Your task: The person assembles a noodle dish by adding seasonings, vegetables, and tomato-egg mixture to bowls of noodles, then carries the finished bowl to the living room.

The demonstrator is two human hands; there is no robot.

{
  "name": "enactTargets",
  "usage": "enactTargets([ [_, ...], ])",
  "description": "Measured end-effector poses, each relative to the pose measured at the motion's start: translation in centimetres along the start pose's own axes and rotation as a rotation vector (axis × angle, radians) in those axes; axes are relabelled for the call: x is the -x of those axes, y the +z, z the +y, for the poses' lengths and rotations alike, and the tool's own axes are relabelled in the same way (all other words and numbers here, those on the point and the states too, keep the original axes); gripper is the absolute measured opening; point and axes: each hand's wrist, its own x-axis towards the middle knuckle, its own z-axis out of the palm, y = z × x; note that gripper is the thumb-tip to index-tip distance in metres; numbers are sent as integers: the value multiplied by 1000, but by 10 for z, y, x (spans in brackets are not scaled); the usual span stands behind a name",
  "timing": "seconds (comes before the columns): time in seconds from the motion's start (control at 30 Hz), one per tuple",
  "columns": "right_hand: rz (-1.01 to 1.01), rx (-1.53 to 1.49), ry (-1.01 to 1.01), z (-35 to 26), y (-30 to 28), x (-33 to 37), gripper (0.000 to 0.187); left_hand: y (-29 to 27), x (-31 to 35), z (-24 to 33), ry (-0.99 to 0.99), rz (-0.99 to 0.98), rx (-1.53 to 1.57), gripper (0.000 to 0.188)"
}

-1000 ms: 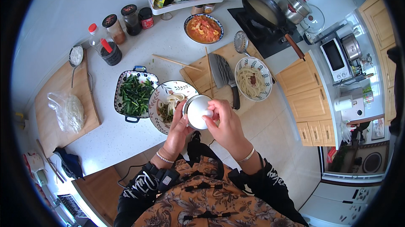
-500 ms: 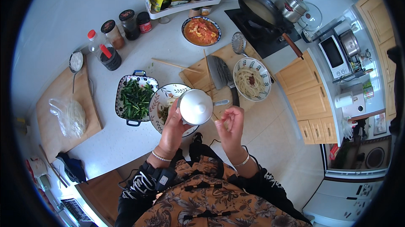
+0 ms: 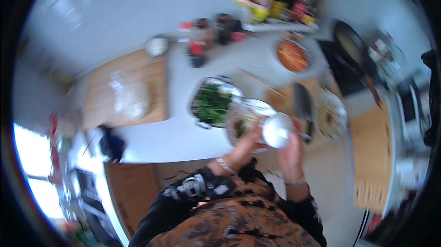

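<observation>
A white lidded jar [image 3: 277, 130] is held up near the counter's front edge, and motion blurs it. My left hand [image 3: 248, 143] is closed round its left side. My right hand [image 3: 292, 155] is up against the jar's right side, its fingers partly hidden and smeared. A metal spoon handle [image 3: 305, 137] sticks out beside the right fingers. Behind the left hand stands a patterned bowl [image 3: 262, 104] with pale noodles and some greens, partly covered by the hand. Left of it is a square handled dish of chopped greens [image 3: 212, 104].
A cleaver [image 3: 302, 107] lies on a cutting board [image 3: 280, 102], with a noodle bowl [image 3: 330, 118] to its right. Further back are a tomato dish [image 3: 292, 55] and a wok [image 3: 351, 42]. A wooden board [image 3: 101, 93] with a plastic bag of noodles [image 3: 133, 99] sits left.
The view has swung left, shifting the scene rightward and blurring it. My right hand, apart from the jar before, has come up against it. The left hand still holds the jar.
</observation>
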Motion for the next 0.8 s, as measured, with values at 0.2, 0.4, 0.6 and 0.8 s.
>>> enactTargets([
  [0.2,-47,6,16,0,10,-13,36,-1,-4,6,52,63,51,70],
  [0.4,-20,-28,134,17,22,-16,44,-7,17,24,77,116,34,75],
  [0.6,-40,2,148,32,39,-24,47,-23,15,25,184,209,18,71],
  [0.8,-101,20,60,43,38,-18,38,-28,6,28,18,331,43,67],
])
